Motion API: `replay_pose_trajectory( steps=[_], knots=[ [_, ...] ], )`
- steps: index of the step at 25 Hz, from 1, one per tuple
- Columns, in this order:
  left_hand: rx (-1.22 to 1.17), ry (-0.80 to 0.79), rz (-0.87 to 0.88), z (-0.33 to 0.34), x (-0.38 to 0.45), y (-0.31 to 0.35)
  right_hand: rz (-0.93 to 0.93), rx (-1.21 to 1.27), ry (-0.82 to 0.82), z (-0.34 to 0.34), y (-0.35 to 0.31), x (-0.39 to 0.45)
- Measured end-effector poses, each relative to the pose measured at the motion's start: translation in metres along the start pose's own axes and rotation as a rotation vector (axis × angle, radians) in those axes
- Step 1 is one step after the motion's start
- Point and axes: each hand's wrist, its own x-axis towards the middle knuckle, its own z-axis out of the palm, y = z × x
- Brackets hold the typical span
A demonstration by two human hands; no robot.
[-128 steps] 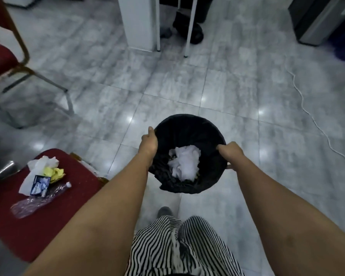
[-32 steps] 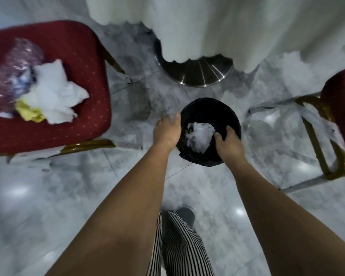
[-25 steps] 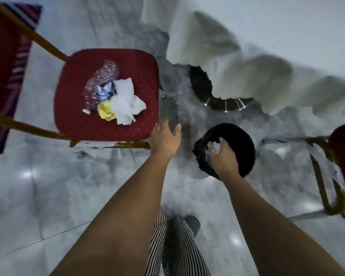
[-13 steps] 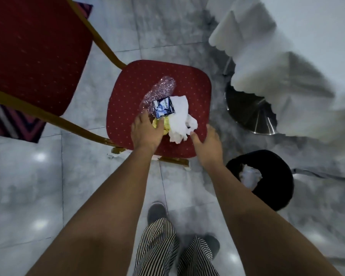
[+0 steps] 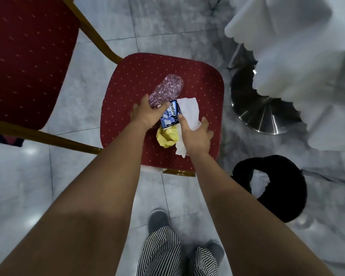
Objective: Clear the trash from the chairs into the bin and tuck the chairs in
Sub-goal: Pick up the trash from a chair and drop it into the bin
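Your left hand (image 5: 145, 114) is on the red chair seat (image 5: 205, 82), with its fingers curled around the near end of the crushed plastic bottle (image 5: 166, 89). The thumb lies across the bottle, right by the blue gum box (image 5: 170, 117). Your right hand (image 5: 196, 136) sits on the white tissue (image 5: 188, 108), with its fingers bent down on the paper and its thumb touching the box edge. You cannot tell if those fingers have pinched the tissue yet.

A yellow paper ball (image 5: 166, 137) lies between your two wrists, touching the box and the tissue. All the trash sits in one little pile near the middle of the seat. There is bare red seat all around the pile, more on the far side and on the right.

The black bin (image 5: 283, 196) stands on the floor to the right of the seat's near right corner, just beside it. Some white paper (image 5: 260, 183) is inside it. Gray floor (image 5: 38, 186) lies open on the left and near you.

Far right, a white tablecloth (image 5: 299, 46) hangs over a shiny round table base (image 5: 253, 108), close to the seat's right edge. Another red chair (image 5: 26, 56) is on the far left.
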Motion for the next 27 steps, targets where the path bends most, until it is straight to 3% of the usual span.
replay_pose_trajectory(
  steps=[4,7,13,21,27],
  knots=[
    [-0.151,-0.084,0.024,0.02,0.027,-0.02,0.025,0.079,-0.073,0.005,-0.002,0.007],
    [-0.213,-0.182,0.057,0.02,-0.006,-0.008,-0.009,0.172,-0.133,0.008,0.002,0.005],
    [-0.33,-0.179,0.023,0.035,-0.033,-0.011,-0.042,0.25,-0.162,0.0,0.019,-0.004],
    [-0.294,-0.248,0.079,0.066,-0.101,0.027,-0.087,0.4,-0.123,-0.078,0.05,-0.032],
    [-0.138,-0.447,0.056,0.152,-0.165,0.059,0.055,0.511,-0.042,-0.165,0.133,-0.037]
  ],
)
